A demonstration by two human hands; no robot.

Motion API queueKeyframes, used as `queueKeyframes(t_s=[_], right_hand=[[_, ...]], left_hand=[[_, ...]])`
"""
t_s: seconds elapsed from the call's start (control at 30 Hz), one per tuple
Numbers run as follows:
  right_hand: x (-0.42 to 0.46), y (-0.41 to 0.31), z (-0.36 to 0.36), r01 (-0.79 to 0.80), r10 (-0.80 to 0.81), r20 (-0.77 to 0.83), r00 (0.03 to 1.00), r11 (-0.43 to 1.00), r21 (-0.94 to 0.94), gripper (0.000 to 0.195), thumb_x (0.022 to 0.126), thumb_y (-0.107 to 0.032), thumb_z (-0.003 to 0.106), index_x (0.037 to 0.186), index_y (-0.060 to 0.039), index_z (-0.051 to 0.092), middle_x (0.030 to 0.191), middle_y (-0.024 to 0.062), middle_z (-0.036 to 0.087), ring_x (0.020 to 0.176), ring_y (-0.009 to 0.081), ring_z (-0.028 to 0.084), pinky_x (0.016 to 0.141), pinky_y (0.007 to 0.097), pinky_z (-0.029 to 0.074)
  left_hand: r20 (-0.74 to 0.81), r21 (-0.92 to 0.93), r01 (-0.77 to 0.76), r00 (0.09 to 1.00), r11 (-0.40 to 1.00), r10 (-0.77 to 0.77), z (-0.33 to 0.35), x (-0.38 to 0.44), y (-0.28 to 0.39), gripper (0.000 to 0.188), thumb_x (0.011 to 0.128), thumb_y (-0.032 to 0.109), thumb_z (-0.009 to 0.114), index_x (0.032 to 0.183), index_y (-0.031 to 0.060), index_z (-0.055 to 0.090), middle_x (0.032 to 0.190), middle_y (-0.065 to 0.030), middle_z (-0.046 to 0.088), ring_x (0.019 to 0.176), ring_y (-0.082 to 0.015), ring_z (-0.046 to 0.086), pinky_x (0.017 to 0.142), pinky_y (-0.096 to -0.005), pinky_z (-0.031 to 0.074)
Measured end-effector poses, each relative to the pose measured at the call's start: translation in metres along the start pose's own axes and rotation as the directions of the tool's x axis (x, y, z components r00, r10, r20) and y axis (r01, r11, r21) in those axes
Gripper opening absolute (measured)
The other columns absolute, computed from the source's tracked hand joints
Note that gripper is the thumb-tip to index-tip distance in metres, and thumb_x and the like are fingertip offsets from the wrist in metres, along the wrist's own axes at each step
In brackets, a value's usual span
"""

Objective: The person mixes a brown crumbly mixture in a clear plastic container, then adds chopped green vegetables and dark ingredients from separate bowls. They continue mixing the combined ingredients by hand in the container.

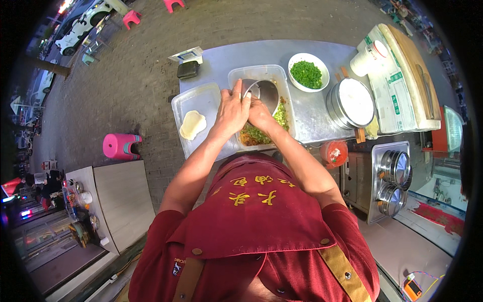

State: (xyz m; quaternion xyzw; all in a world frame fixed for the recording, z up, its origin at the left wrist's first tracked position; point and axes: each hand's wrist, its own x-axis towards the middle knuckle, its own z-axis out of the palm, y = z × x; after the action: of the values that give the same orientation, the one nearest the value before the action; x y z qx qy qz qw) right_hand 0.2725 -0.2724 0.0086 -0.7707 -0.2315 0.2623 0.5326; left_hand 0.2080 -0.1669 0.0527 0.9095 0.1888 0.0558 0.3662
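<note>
My left hand (233, 113) and my right hand (260, 113) meet over a clear plastic tub (257, 69) on the metal table. The left fingers point away from me, and the right fingers are partly hidden behind the left thumb. Both hands are at the near left rim of a round metal bowl (268, 96) inside the tub. Whether they grip its rim or something small is hidden. Chopped green and orange filling (258, 135) lies around the bowl. Left of the tub, a pale flattened piece of dough (193, 124) rests on a shallow clear plastic tray (205, 96).
A white bowl of chopped greens (307, 74) stands right of the tub. Beyond it are a round metal steamer (353, 102), stacked paper cups (368, 58) and a foam box (392, 83). A black case (188, 70) sits far left. A red bin (334, 154) is below the table edge.
</note>
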Motion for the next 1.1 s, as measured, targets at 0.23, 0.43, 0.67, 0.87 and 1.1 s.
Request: queueKeyframes(t_s=[0.23,0.43,0.67,0.87,1.1], right_hand=[[0.005,0.047,0.003,-0.357,0.193,0.301,0.934,0.426,0.831,0.037,0.099,-0.021,0.051,0.128,0.0028,0.055,0.122,0.0165,0.062,0.109,0.0277,0.062,0.09,0.041,0.053],[0.001,0.061,-0.01,-0.393,0.216,0.357,0.909,0.16,0.905,0.037,0.098,-0.026,0.052,0.129,-0.0055,0.055,0.126,0.0123,0.061,0.114,0.0264,0.059,0.1,0.0432,0.048],[0.017,0.075,-0.021,-0.517,0.353,0.442,0.825,0.152,0.843,0.032,0.094,-0.025,0.06,0.118,-0.0035,0.059,0.108,0.0129,0.066,0.096,0.0252,0.064,0.087,0.0406,0.055],[0.01,0.041,-0.049,-0.499,0.302,0.437,0.848,0.171,0.85,0.027,0.089,-0.018,0.069,0.107,0.0003,0.059,0.097,0.0151,0.066,0.081,0.0255,0.066,0.063,0.0353,0.06],[-0.001,0.047,-0.078,-0.512,0.352,0.382,0.855,0.453,0.73,0.026,0.093,-0.012,0.064,0.11,0.0047,0.055,0.096,0.0216,0.064,0.078,0.0254,0.067,0.056,0.0293,0.059]], left_hand=[[0.084,0.323,-0.015,0.996,0.946,-0.013,0.026,0.001,0.021,0.067,0.098,0.043,0.044,0.149,0.0012,0.032,0.125,-0.034,0.042,0.116,-0.0478,0.05,0.1,-0.0481,0.044],[0.148,0.402,-0.048,0.989,0.914,-0.013,0.049,-0.003,0.026,0.068,0.097,0.044,0.046,0.148,0.0008,0.034,0.129,-0.0362,0.038,0.115,-0.0503,0.048,0.098,-0.0523,0.044],[0.196,0.176,0.161,0.961,0.971,-0.195,0.039,0.01,0.015,0.067,0.099,0.045,0.04,0.15,0.0032,0.03,0.138,-0.0384,0.032,0.127,-0.049,0.042,0.105,-0.0493,0.041],[0.103,0.065,0.132,0.985,0.989,-0.138,0.037,0.027,-0.051,0.068,0.102,0.048,0.026,0.15,0.0006,0.027,0.126,-0.0373,0.052,0.122,-0.0502,0.044,0.107,-0.0492,0.036],[-0.089,-0.312,0.273,0.945,0.91,-0.314,0.001,0.03,-0.07,0.067,0.101,0.049,0.026,0.148,0.0004,0.03,0.125,-0.0367,0.051,0.11,-0.0446,0.056,0.086,-0.0424,0.057]])
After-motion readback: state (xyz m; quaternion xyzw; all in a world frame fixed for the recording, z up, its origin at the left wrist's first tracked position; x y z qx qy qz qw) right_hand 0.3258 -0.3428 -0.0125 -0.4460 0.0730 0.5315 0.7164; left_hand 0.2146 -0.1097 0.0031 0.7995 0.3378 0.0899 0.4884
